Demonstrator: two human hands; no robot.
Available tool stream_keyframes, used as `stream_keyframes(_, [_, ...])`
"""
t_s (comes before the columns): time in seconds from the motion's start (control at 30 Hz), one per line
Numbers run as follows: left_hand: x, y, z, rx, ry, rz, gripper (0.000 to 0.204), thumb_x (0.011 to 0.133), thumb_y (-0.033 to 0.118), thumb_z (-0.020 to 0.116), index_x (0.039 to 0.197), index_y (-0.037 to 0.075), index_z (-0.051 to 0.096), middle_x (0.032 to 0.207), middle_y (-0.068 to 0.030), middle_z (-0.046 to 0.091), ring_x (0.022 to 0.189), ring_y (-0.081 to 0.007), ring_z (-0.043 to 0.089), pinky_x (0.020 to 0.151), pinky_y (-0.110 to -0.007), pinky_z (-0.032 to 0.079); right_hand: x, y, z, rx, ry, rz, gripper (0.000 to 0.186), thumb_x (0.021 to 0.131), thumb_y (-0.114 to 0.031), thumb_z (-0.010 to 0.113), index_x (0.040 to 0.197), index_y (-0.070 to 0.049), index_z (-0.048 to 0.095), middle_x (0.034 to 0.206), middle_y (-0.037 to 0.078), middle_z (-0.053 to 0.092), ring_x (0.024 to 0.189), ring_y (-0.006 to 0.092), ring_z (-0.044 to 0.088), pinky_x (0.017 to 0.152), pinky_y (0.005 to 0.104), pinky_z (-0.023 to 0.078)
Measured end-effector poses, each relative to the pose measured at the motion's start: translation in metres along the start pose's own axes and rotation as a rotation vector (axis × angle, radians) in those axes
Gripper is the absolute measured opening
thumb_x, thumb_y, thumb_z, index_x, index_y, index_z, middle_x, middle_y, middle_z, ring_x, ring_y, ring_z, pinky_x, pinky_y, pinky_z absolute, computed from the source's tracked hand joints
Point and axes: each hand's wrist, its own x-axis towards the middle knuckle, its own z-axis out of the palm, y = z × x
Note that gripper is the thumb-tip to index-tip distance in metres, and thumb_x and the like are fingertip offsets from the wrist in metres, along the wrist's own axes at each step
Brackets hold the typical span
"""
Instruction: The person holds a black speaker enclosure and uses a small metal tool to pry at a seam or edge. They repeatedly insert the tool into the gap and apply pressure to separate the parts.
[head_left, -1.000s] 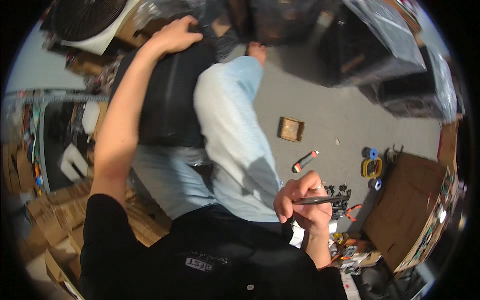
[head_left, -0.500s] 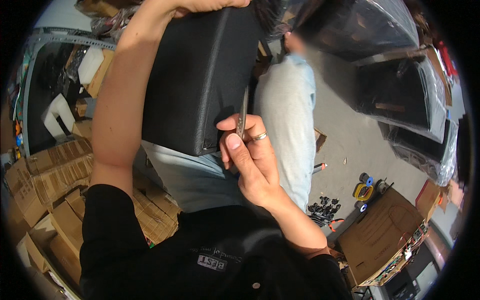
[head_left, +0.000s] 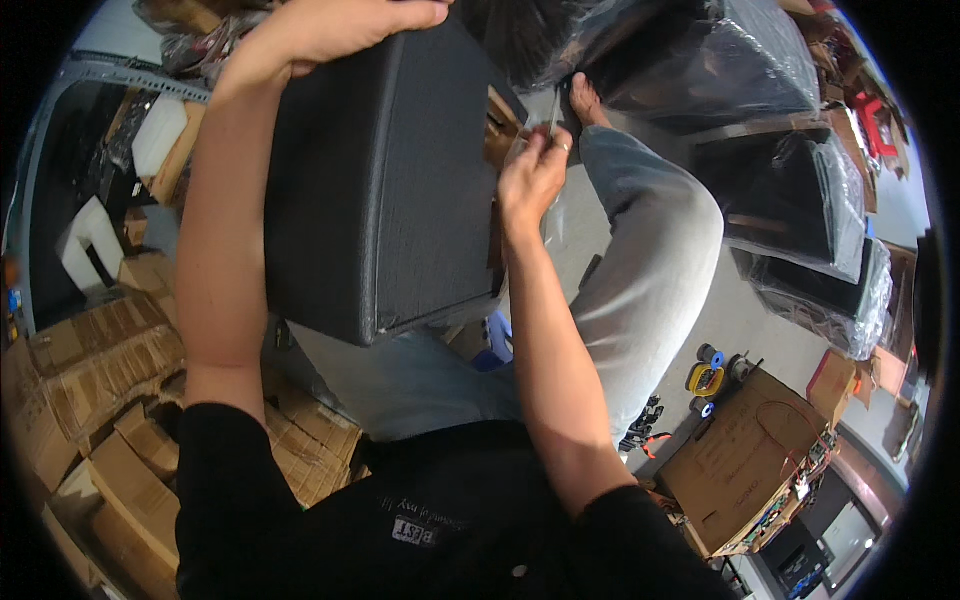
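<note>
A large black cabinet (head_left: pixel 320 200) with a grained covering stands tilted between my legs. My left hand (head_left: pixel 335 32) is curled over its far top edge, thumb in sight and the other fingers mostly hidden. Beside the cabinet's right side, my right hand (head_left: pixel 533 178) is closed on a slim metal tool (head_left: pixel 555 112) pointing away from me; it is blurred and its kind is unclear. A brown panel edge (head_left: pixel 500 125) shows at the cabinet's right side, just by that hand. Clear plastic film seems to hang near the fingers.
Plastic-wrapped black cabinets (head_left: pixel 780 190) stand at the right. Flattened cardboard boxes (head_left: pixel 100 345) lie at the left, below a metal shelf frame (head_left: pixel 130 72). Wire spools (head_left: pixel 708 356), orange-handled pliers (head_left: pixel 655 440) and a cardboard sheet (head_left: pixel 750 455) are at the lower right. A blue plastic piece (head_left: pixel 495 340) shows beneath the cabinet.
My right hand has moved away from me, from the cabinet's near corner to its right side, with the metal tool. The cabinet has shifted slightly left; my right knee has swung outward.
</note>
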Motion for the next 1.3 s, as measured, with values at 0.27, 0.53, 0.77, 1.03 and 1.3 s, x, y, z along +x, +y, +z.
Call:
stream_keyframes(0.27, [0.002, 0.000, 0.010, 0.043, 0.026, 0.081, 0.033, 0.096, 0.027, 0.068, 0.113, -0.002, 0.066, 0.111, -0.0128, 0.070, 0.107, -0.0221, 0.065, 0.098, -0.035, 0.048, 0.023, 0.239, -0.005, -0.136, 0.098, 0.646, 0.022, 0.102, -0.017, 0.048, 0.110, 0.001, 0.058, 0.096, 0.018, 0.071, 0.090, 0.0348, 0.071, 0.084, 0.0473, 0.053])
stream_keyframes(0.53, [0.003, -0.043, 0.021, 0.104, 0.118, 0.144, 0.042, 0.101, 0.041, 0.064, 0.123, 0.004, 0.067, 0.121, -0.0114, 0.069, 0.120, -0.0203, 0.061, 0.110, -0.036, 0.042, -0.033, 0.290, -0.022, 0.344, -0.167, 0.975, 0.050, 0.105, -0.042, 0.043, 0.120, 0.003, 0.059, 0.113, 0.026, 0.069, 0.105, 0.0399, 0.068, 0.092, 0.0491, 0.053])
stream_keyframes(0.77, [0.034, -0.063, 0.014, 0.042, 0.010, -0.035, 0.074, 0.107, 0.057, 0.043, 0.136, -0.008, 0.060, 0.134, -0.0162, 0.067, 0.127, -0.0254, 0.060, 0.114, -0.033, 0.037, -0.033, 0.260, -0.064, 0.000, -0.217, 0.965, 0.046, 0.104, -0.042, 0.042, 0.117, -0.001, 0.056, 0.121, 0.028, 0.067, 0.112, 0.0406, 0.066, 0.097, 0.0488, 0.051])
stream_keyframes(1.03, [0.086, -0.015, 0.019, 0.200, -0.016, -0.054, 0.066, 0.109, 0.050, 0.036, 0.124, -0.004, 0.069, 0.131, -0.0232, 0.068, 0.126, -0.0338, 0.061, 0.108, -0.044, 0.044, -0.030, 0.246, -0.098, -0.368, -0.259, 0.788, 0.059, 0.092, -0.046, 0.064, 0.124, 0.002, 0.052, 0.122, 0.031, 0.068, 0.115, 0.0485, 0.065, 0.101, 0.0535, 0.048])
stream_keyframes(1.3, [0.091, 0.001, 0.032, 0.228, -0.033, -0.105, 0.069, 0.095, 0.030, 0.066, 0.147, -0.007, 0.042, 0.140, -0.0305, 0.058, 0.134, -0.0396, 0.055, 0.112, -0.042, 0.042, -0.017, 0.207, -0.085, -0.200, -0.007, 0.742, 0.041, 0.095, -0.036, 0.064, 0.119, -0.004, 0.054, 0.118, 0.023, 0.069, 0.111, 0.0418, 0.067, 0.098, 0.0507, 0.050])
